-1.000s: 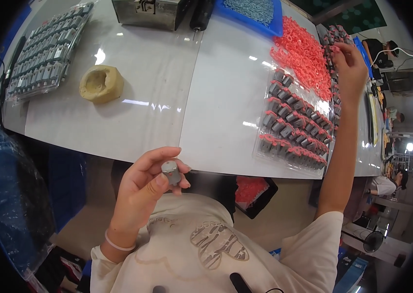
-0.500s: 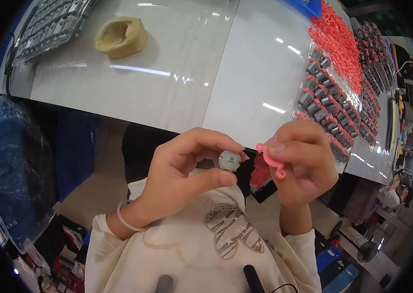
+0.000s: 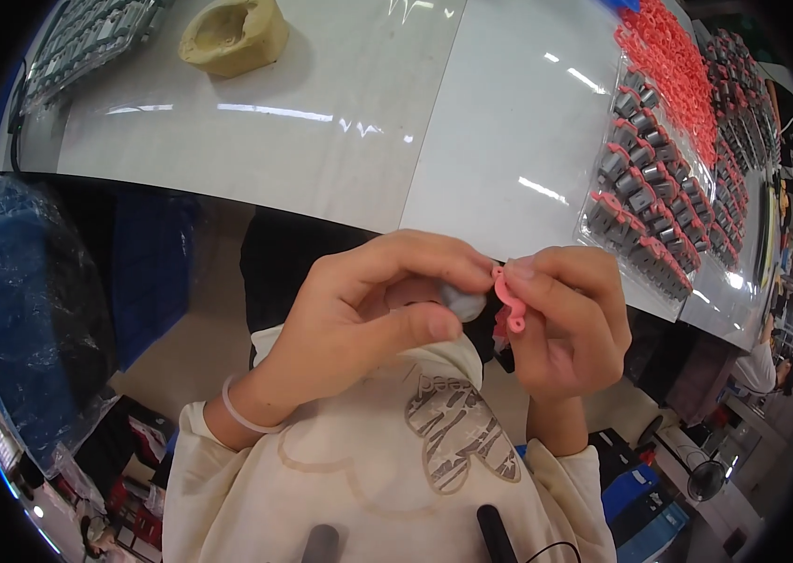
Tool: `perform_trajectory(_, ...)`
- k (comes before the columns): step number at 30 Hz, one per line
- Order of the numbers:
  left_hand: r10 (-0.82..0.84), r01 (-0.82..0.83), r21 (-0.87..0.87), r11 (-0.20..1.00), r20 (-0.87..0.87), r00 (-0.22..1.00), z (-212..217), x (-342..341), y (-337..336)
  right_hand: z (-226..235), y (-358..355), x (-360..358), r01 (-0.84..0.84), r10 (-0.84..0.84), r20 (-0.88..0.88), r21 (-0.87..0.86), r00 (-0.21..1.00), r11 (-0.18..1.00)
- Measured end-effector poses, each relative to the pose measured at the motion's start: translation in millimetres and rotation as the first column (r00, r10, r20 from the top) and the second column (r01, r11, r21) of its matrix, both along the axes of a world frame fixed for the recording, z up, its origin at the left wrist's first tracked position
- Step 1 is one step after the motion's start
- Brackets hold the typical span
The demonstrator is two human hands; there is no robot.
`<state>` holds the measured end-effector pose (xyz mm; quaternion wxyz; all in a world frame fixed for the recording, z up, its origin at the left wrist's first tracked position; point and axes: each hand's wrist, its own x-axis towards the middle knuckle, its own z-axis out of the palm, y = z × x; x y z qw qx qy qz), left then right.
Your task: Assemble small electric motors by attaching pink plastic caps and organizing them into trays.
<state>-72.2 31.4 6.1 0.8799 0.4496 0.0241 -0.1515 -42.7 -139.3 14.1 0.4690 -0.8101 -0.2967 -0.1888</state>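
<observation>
Between thumb and fingers, my left hand (image 3: 368,305) grips a small grey motor (image 3: 463,302), its round end partly hidden by the fingers. My right hand (image 3: 570,319) pinches a pink curved plastic bracket (image 3: 511,300) with small rings at its ends. The bracket's upper end sits right by my left fingertips and close to the motor; whether the two parts touch I cannot tell. Both hands are held in front of my body, just off the near edge of the table (image 3: 321,178).
At right, a clear tray holds rows of grey motors with pink brackets (image 3: 645,178). Behind it lies a heap of loose pink brackets (image 3: 668,70). A yellow hollow block (image 3: 232,42) stands far left on the table, near a tray of grey parts (image 3: 96,47). Blue plastic-wrapped goods (image 3: 30,310) stand at left.
My hands have come together, bringing the bracket to the motor. The motor has turned so its flat end face no longer shows clearly. The view has shifted slightly.
</observation>
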Motion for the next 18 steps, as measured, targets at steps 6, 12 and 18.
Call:
perform_trajectory(6, -0.004, 0.008, -0.051, 0.999, 0.068, 0.998, -18.2, -9.6, -2.3, -4.5, 5.0, -3.5, -0.081, 0.082, 0.031, -0.032, 0.996, 0.996)
perform_trajectory(12, 0.167, -0.163, -0.199, 0.966, 0.006, 0.986, -21.5, -8.3, -8.5, -5.7, 6.3, -7.1, -0.087, 0.088, 0.009, -0.085, 0.996, 0.993)
perform_trajectory(18, 0.172, -0.172, -0.208, 0.963, -0.019, 0.985, -24.3, -10.4, -11.0, -17.3, 6.9, -16.5, -0.094, 0.121, -0.194, 0.143, 0.973, 0.985)
